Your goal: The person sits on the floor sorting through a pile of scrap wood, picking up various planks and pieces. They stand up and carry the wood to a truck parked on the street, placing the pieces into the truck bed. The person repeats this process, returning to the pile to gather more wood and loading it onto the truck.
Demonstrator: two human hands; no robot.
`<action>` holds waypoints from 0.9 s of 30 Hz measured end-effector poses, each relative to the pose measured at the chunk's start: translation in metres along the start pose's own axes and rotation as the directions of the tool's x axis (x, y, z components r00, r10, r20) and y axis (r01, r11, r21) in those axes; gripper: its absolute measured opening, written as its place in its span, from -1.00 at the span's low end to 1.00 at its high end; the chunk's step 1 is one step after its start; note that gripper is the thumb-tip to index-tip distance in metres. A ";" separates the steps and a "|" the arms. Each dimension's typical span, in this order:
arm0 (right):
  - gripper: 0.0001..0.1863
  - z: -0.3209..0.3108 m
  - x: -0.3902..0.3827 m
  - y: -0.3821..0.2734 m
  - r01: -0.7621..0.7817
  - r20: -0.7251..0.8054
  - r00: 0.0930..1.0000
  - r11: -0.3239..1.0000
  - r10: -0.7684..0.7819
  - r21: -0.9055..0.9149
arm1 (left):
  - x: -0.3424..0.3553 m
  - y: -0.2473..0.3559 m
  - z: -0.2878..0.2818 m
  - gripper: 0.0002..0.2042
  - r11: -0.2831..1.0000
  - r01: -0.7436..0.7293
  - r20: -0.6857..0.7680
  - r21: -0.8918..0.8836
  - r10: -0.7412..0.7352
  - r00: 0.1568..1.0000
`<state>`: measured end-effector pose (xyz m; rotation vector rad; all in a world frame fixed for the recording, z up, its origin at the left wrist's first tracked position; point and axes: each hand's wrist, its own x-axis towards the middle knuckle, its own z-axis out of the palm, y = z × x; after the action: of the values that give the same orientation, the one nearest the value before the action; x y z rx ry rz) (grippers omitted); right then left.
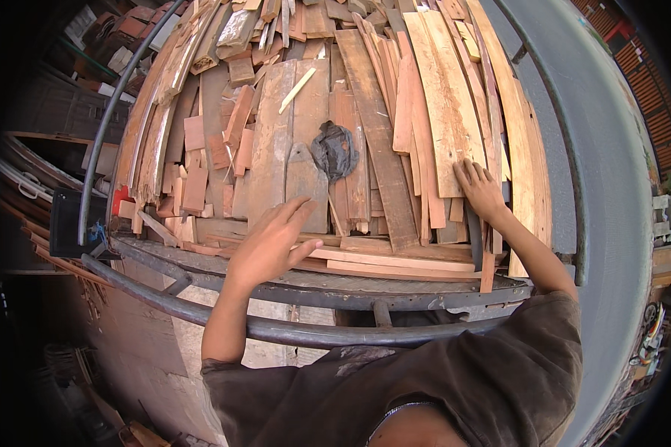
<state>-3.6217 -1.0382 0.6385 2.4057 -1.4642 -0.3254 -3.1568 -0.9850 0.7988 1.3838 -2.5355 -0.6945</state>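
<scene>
My right hand (480, 190) rests on the near end of a long pale wooden plank (441, 89), fingers stretched over its surface; its thumb is hard to make out. My left hand (272, 242) hovers above the near edge of the wood pile, fingers extended and thumb apart, holding nothing. Below it lie thin wood strips (395, 266) along the edge of the load bed. Just beyond, a crumpled black plastic piece (334, 153) sits on wide grey-brown boards (272, 141). A short pale stick (297, 91) lies across those boards.
Metal rails (570, 134) run along the load bed, with a curved bar (276, 329) across its near side. Reddish offcuts (195, 190) fill the left part. A dark weathered plank (376, 134) slants through the middle. Grey road (611, 298) passes on the right.
</scene>
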 end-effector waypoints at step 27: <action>-0.15 -0.043 -0.067 -0.085 0.217 0.062 0.958 0.848 -0.281 0.484 | 0.001 0.011 0.001 -0.36 0.986 -0.017 0.049 0.164 0.009 0.999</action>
<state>-3.5679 -0.9360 0.6488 3.0361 -1.4105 -0.1994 -3.1662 -0.9803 0.8036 1.4146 -2.6904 -0.5331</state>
